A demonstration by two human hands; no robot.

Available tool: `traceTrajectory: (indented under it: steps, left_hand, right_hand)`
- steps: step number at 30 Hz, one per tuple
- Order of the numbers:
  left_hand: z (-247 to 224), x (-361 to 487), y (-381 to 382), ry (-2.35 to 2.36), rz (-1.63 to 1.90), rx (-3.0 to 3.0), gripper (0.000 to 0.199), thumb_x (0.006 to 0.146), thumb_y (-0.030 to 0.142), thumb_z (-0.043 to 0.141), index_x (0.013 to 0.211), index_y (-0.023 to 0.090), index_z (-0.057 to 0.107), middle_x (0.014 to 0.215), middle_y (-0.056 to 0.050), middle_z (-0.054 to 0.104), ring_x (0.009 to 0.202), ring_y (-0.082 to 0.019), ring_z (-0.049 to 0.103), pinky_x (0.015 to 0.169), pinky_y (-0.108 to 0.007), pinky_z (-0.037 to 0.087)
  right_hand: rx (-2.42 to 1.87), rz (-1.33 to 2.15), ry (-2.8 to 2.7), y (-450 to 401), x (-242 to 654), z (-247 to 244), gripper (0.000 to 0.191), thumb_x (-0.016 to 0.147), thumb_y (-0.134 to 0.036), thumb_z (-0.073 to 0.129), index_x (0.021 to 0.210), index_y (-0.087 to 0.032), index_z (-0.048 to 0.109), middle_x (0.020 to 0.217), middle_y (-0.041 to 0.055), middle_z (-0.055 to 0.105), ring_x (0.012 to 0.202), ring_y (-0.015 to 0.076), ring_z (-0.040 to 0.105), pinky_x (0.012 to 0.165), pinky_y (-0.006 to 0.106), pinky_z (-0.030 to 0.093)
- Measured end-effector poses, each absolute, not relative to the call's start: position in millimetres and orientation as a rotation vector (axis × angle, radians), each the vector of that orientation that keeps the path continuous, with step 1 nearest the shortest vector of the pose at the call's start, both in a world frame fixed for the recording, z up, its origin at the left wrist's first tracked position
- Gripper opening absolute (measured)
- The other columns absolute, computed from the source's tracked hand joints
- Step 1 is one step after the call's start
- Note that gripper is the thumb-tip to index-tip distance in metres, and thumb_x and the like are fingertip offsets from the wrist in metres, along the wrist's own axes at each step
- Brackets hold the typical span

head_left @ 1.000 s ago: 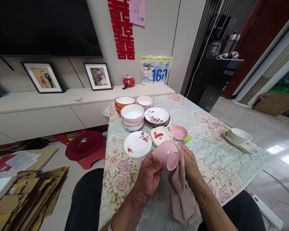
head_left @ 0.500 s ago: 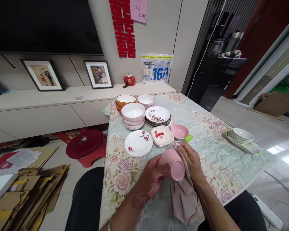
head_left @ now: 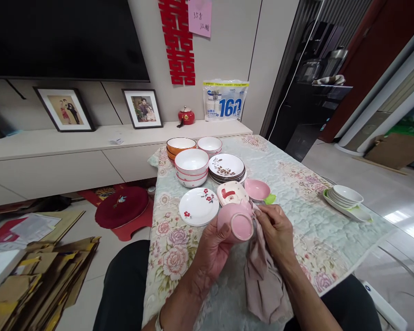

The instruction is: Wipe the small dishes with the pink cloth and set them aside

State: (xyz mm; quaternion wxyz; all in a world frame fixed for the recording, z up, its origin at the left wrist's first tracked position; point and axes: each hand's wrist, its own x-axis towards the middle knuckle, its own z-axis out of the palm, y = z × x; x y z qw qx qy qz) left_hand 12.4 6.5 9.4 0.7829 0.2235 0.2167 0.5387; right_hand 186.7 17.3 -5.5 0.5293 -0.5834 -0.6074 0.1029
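The left hand (head_left: 216, 246) has its grip closed round a pink ceramic bowl (head_left: 235, 219), thumb pressed on the outside wall. The bowl is tipped over, its round foot ring turned to the viewer, and is held above the near part of the worktop (head_left: 307, 223). The right hand (head_left: 278, 230), at the bowl's 3 o'clock, pinches a taupe cloth (head_left: 264, 285) against its edge; whether that grip also takes in the rim cannot be told. The cloth hangs in folds toward 5 o'clock.

Clock directions here run from the held bowl. At 12 o'clock, just beyond it, lies a squarish plate (head_left: 232, 192) with a red motif, and farther out a stack of brown-rimmed plates (head_left: 227, 164). A second pink bowl (head_left: 257, 189), near a green leaf-shaped piece (head_left: 270, 199), sits at 1 o'clock. White plates with red flowers (head_left: 198, 207) are stacked toward 10 o'clock. At 11 o'clock stand red-rimmed white bowls (head_left: 192, 170), with orange bowls (head_left: 180, 148) behind them. Well apart, between 2 and 3 o'clock, small white dishes (head_left: 347, 194) are stacked on a long green-edged dish (head_left: 360, 214). A quilted floral tablecloth (head_left: 175, 259) covers the worktop. Off its edge, at 9 o'clock, is a red stool (head_left: 122, 209).
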Motion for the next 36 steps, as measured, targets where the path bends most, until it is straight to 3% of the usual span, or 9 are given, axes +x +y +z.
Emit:
traceTrajectory:
  steps: [8, 13, 19, 24, 31, 36]
  left_hand:
    - [9.5, 16.5, 1.5, 0.532, 1.115, 0.508, 0.045, 0.062, 0.032, 0.087, 0.101, 0.013, 0.073, 0.093, -0.010, 0.074, 0.095, -0.026, 0.065, 0.086, -0.037, 0.050]
    - [9.1, 15.3, 3.1, 0.513, 1.113, 0.531, 0.045, 0.066, 0.033, 0.084, 0.105, 0.014, 0.072, 0.096, -0.009, 0.074, 0.091, -0.024, 0.065, 0.084, -0.035, 0.049]
    - [6.2, 14.0, 2.4, 0.462, 1.126, 0.547, 0.043, 0.075, 0.032, 0.079, 0.112, 0.014, 0.069, 0.100, -0.010, 0.072, 0.088, -0.019, 0.064, 0.081, -0.030, 0.048]
    - [5.8, 14.4, 2.0, 0.427, 1.142, 0.564, 0.042, 0.078, 0.031, 0.076, 0.116, 0.014, 0.067, 0.103, -0.010, 0.072, 0.092, -0.021, 0.064, 0.083, -0.031, 0.048]
    - [7.9, 14.1, 3.7, 0.484, 1.195, 0.573, 0.039, 0.078, 0.031, 0.075, 0.112, 0.014, 0.068, 0.102, -0.010, 0.072, 0.093, -0.023, 0.065, 0.086, -0.034, 0.047]
    - [11.6, 15.9, -2.0, 0.443, 1.081, 0.602, 0.031, 0.078, 0.028, 0.075, 0.106, 0.015, 0.069, 0.093, -0.007, 0.071, 0.083, -0.020, 0.063, 0.078, -0.031, 0.046]
  right_hand:
    - [-1.295, 0.196, -1.540, 9.6, 174.5, 6.0, 0.014, 0.093, -0.025, 0.056, 0.094, -0.023, 0.070, 0.090, 0.0050, 0.068, 0.085, 0.0199, 0.063, 0.077, 0.035, 0.050]
    - [-1.215, 0.306, -1.578, 0.8, 170.6, 18.6, 0.015, 0.093, -0.023, 0.056, 0.097, -0.023, 0.071, 0.092, 0.0053, 0.067, 0.087, 0.0198, 0.064, 0.076, 0.035, 0.053]
    - [-1.129, 0.041, -1.766, -11.9, 151.4, 25.0, 0.018, 0.090, -0.013, 0.058, 0.101, -0.022, 0.069, 0.088, 0.0056, 0.066, 0.084, 0.0187, 0.064, 0.072, 0.031, 0.053]
    - [-1.164, -0.105, -1.868, -11.8, 146.7, 22.3, 0.014, 0.092, -0.011, 0.055, 0.099, -0.019, 0.064, 0.090, 0.0076, 0.067, 0.084, 0.0206, 0.061, 0.076, 0.035, 0.051]
    - [-1.353, 0.006, -1.922, -18.0, 148.9, 26.7, 0.012, 0.094, -0.018, 0.050, 0.086, -0.021, 0.058, 0.074, 0.0025, 0.058, 0.065, 0.0166, 0.057, 0.058, 0.029, 0.043]
    - [-1.147, 0.051, -1.858, -21.3, 143.4, 34.2, 0.014, 0.095, -0.014, 0.049, 0.097, -0.022, 0.061, 0.088, 0.0060, 0.064, 0.083, 0.0185, 0.061, 0.073, 0.032, 0.050]
